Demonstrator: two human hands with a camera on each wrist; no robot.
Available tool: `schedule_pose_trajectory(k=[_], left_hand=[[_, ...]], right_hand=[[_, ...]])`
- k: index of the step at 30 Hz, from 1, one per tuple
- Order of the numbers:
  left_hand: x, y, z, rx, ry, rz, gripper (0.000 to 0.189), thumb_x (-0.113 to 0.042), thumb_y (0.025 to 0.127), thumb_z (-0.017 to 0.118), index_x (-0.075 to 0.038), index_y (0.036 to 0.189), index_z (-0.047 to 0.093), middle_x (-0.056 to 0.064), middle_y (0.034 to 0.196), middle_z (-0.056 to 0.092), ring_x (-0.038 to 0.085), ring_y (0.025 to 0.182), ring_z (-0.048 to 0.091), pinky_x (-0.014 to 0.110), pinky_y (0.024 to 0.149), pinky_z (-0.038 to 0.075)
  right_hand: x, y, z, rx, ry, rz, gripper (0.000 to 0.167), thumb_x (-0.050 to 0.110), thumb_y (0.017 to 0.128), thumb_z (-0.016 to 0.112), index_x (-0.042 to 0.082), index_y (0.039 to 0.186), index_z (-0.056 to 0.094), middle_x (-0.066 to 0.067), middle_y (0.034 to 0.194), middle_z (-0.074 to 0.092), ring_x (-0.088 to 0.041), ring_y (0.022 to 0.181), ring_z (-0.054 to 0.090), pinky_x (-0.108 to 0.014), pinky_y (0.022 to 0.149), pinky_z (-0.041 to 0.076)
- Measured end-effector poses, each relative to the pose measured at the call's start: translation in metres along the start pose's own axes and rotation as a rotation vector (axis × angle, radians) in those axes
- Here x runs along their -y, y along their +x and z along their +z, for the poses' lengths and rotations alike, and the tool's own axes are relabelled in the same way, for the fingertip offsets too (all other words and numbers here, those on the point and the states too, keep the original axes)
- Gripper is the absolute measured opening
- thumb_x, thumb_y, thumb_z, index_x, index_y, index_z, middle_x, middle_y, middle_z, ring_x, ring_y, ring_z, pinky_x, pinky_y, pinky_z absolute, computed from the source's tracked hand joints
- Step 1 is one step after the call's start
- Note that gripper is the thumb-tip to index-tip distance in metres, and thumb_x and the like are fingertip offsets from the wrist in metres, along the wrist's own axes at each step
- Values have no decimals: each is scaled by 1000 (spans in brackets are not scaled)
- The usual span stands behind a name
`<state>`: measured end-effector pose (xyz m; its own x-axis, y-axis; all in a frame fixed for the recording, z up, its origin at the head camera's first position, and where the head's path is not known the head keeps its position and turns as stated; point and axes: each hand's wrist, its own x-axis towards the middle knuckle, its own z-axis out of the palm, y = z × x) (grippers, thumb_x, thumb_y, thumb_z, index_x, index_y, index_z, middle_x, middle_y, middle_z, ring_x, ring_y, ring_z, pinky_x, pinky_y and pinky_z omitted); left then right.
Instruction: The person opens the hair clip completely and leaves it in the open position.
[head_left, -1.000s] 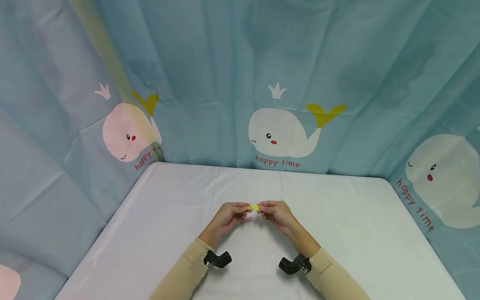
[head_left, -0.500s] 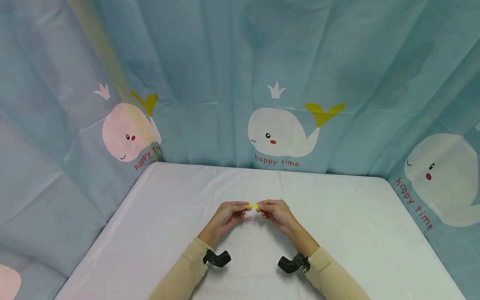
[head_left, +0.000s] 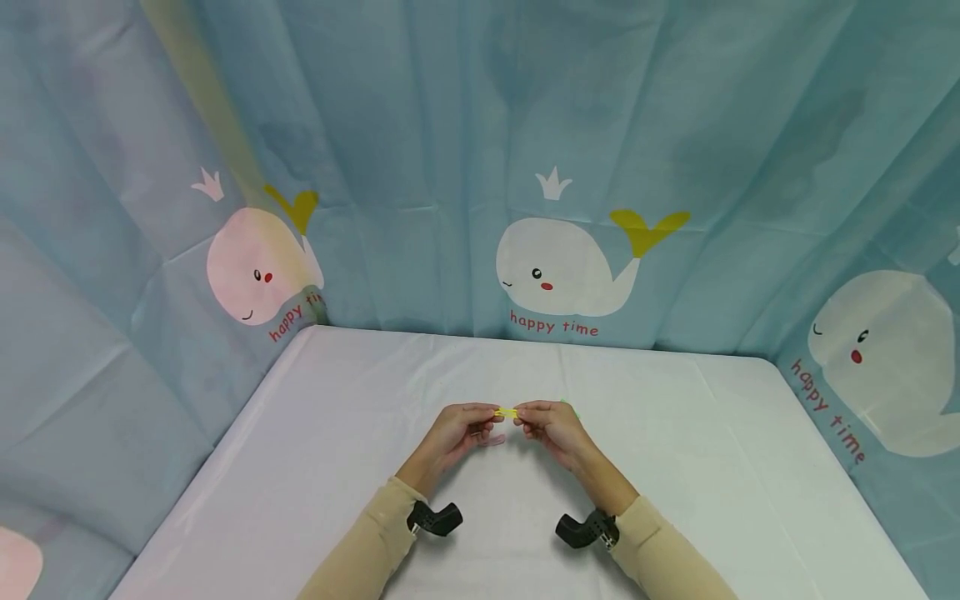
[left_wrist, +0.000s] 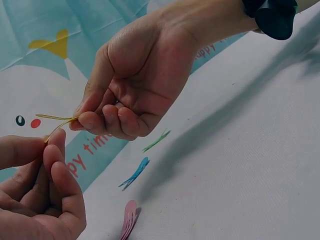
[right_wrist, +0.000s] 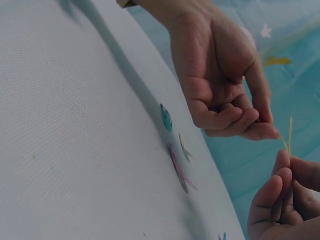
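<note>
A thin yellow snap hair clip is held above the table between both hands. The left hand pinches one of its strips between thumb and fingertips. At the clip's joined end, the right hand pinches it the same way. In the left wrist view, the yellow clip is spread into a V, one strip free and the other running into the left hand. The right hand is above it there. In the right wrist view, the clip's V points down into the right hand.
A pink hair clip lies below the left hand and a green clip behind the right hand, on the white table. Between them lies a blue clip. A pale clip shows too. Whale-printed curtains surround the table.
Both hands stay almost where they were, still gripping the yellow hair clip. Its strips look slightly turned between the fingers compared with one second ago.
</note>
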<state>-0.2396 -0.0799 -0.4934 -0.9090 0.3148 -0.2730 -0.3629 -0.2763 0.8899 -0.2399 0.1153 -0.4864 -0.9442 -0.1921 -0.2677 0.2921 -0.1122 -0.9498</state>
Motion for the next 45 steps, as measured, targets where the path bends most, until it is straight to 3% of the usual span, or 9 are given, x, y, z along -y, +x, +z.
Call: schedule_pose_trajectory(k=[4,9,17,24,27,38,45], left_hand=[[-1,1,0,-7,12,4,35,-6,94,59,14,122,56,-1,82,71,3,68,57,32,80,57],[-3,1,1,-31,24,5,37,-7,93,61,14,124,56,-2,83,71,2,69,59,16,65,50],[-3,2,3,-102,126,37,30,-10,90,67,9,114,65,-3,82,70,6,72,59,20,68,49],[-8,10,2,-193,231,68,24,-12,88,70,5,105,71,-3,78,68,14,73,56,26,71,48],[-13,13,2,-220,264,72,23,-13,88,70,4,104,72,2,84,70,17,78,58,29,74,50],[-23,22,-4,-274,346,86,24,-12,89,69,4,106,71,2,85,70,13,75,56,30,75,51],[-28,26,-9,-314,352,66,22,-15,89,69,0,105,72,3,89,70,20,84,59,32,80,52]], right_hand=[[0,1,1,-21,-5,0,21,5,92,61,-10,104,67,0,73,69,-9,63,54,-22,60,49],[1,3,1,-36,-4,6,20,5,91,62,-9,103,67,0,73,69,-9,63,54,-22,60,49],[2,4,2,-14,3,-14,23,6,90,65,-12,104,66,0,70,69,-8,61,55,-21,59,50],[10,13,5,-21,-72,-17,24,7,91,65,-13,105,66,0,70,68,-9,61,55,-22,60,50],[20,16,7,-7,-108,-20,23,6,91,64,-13,105,66,-2,71,69,-10,62,56,-23,62,51],[24,38,13,-54,-119,16,20,7,91,64,-9,101,69,-3,71,69,-11,59,55,-23,58,48],[29,47,15,-47,-137,-1,18,5,91,63,-10,100,69,-2,69,69,-10,57,55,-21,56,49]])
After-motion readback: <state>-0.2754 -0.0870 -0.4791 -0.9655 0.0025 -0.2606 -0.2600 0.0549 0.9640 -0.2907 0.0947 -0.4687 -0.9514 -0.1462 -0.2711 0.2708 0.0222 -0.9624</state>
